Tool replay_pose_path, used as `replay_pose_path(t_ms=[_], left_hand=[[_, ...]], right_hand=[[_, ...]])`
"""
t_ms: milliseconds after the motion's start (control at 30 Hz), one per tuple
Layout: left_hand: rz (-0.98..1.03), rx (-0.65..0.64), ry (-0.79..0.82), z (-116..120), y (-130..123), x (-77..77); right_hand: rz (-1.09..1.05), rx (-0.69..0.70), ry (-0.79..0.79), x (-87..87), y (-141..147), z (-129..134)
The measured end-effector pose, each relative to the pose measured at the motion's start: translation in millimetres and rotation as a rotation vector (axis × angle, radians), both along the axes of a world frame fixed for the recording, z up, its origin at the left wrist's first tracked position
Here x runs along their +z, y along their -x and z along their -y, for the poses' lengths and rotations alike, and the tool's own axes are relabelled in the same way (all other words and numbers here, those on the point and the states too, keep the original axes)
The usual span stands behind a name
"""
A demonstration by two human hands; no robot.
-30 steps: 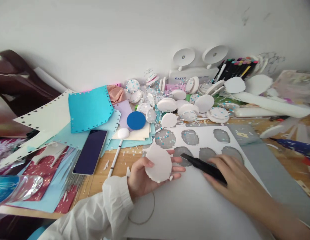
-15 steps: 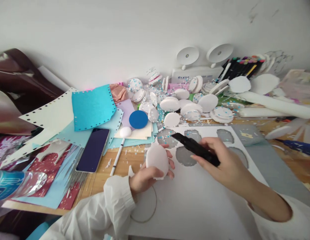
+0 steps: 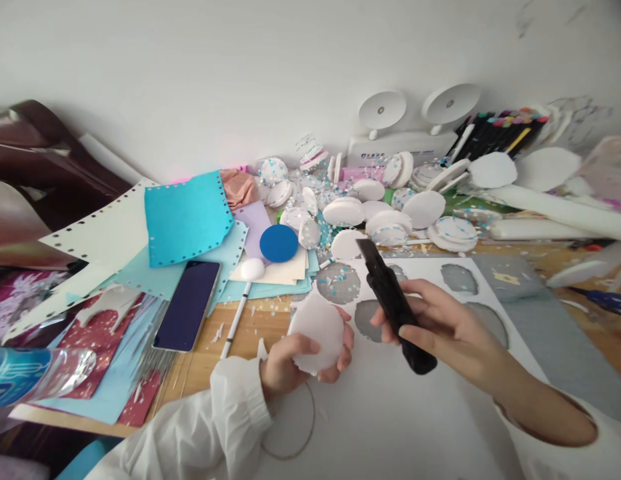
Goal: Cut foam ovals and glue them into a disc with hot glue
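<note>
The left hand [image 3: 286,365] clamps its fingers on a white, rough-edged disc [image 3: 319,330], apparently foam, over a flat white sheet [image 3: 370,407] with ragged round holes [image 3: 339,283]. The right hand [image 3: 443,327] wraps its fingers around a black cutter [image 3: 393,307], partly hiding some holes; its blade is hard to make out.

We look forward and down from one head-worn camera.
Across the light-brown wooden table [image 3: 275,319], we face the flat pale-grey wall [image 3: 190,80] filling the frame's upper part; the bare left hand [image 3: 289,363] and bare right hand [image 3: 447,330] appear close, in the lower half.
</note>
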State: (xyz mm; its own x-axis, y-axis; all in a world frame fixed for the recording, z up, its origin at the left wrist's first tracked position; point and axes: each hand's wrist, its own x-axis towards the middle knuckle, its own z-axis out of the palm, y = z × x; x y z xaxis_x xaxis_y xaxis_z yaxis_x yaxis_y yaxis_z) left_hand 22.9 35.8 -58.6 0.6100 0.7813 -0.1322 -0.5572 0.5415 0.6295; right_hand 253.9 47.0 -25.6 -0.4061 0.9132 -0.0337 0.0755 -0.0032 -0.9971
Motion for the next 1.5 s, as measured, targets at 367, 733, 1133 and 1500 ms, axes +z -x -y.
replay_pose_path(t_ms=[367, 733, 1133, 1500], left_hand=[[-0.179, -0.081, -0.147, 2, 3, -5.6], [-0.533, 0.080, -0.542, 15, 2, -3.8], [-0.404, 0.086, -0.315, 18, -8, -15.9], [-0.477, 0.028, -0.349, 17, -7, -20.2]], right_hand=[[0.308, -0.289, -0.388, -29.6, -2, 10], [0.767, 0.004, -1.008, -23.8, 11, 25], [0.709, 0.018, -1.037, -26.1, 19, 29], [0.734, 0.022, -1.086, -23.8, 23, 29]])
